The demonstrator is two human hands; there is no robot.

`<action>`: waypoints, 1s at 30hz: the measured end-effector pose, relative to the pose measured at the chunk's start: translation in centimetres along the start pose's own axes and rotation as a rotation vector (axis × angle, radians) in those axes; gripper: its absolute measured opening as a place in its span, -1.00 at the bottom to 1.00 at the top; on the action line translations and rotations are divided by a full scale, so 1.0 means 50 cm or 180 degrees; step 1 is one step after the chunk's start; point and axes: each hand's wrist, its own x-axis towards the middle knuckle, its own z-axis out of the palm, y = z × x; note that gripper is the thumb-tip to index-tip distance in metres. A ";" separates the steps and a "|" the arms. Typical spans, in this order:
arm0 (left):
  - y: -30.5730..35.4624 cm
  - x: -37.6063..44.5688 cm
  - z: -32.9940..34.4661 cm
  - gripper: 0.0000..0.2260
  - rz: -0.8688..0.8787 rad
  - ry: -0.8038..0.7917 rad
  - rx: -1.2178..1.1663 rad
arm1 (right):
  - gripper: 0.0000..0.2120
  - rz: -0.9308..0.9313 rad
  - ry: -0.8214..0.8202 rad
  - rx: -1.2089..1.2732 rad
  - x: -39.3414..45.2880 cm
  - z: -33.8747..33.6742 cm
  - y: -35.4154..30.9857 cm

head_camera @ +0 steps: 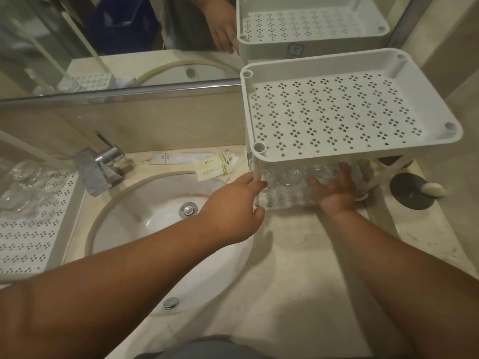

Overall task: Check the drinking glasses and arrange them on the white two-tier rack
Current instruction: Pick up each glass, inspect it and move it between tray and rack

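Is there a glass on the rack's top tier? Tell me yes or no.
No: the top tier shows only its bare perforated floor, while the glasses sit on the lower tier, where the right hand reaches.

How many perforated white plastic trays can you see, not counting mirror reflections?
3: the empty top tier of the rack, its lower tier holding clear glasses, and a separate tray left of the sink. Others may be hidden.
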 end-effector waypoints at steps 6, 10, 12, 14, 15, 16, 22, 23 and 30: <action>-0.005 -0.003 0.001 -0.49 0.0016 -0.0041 -0.0040 | -0.15 0.0014 -0.0064 -0.0089 0.001 -0.004 -0.005; -0.011 -0.004 0.001 -0.49 0.0035 -0.0096 -0.0082 | -0.15 0.0189 -0.0185 0.0231 -0.001 -0.002 -0.007; -0.017 -0.004 0.001 -0.48 0.0052 -0.0128 -0.0110 | -0.21 0.0232 -0.0172 0.0500 -0.001 0.000 -0.006; -0.024 -0.007 0.002 -0.48 0.0064 -0.0170 -0.0124 | -0.22 0.0265 -0.0274 0.0666 -0.009 -0.002 -0.005; -0.028 -0.011 0.004 -0.48 0.0053 -0.0204 -0.0141 | -0.22 0.0276 -0.0307 0.0801 -0.017 -0.002 -0.004; -0.033 -0.016 0.005 -0.47 0.0029 -0.0239 -0.0166 | -0.22 0.0281 -0.0281 0.1016 -0.026 -0.002 -0.004; -0.090 -0.074 0.033 -0.50 -0.0311 -0.0014 -0.0553 | -0.28 0.0139 0.0158 0.1419 -0.144 -0.010 -0.039; -0.103 -0.091 0.039 -0.51 -0.0398 0.0036 -0.0704 | -0.30 0.0021 0.0222 0.1341 -0.172 -0.009 -0.044; -0.213 -0.212 0.046 -0.57 -0.0654 0.0491 -0.1292 | -0.42 -0.0563 -0.0062 0.0909 -0.349 0.030 -0.060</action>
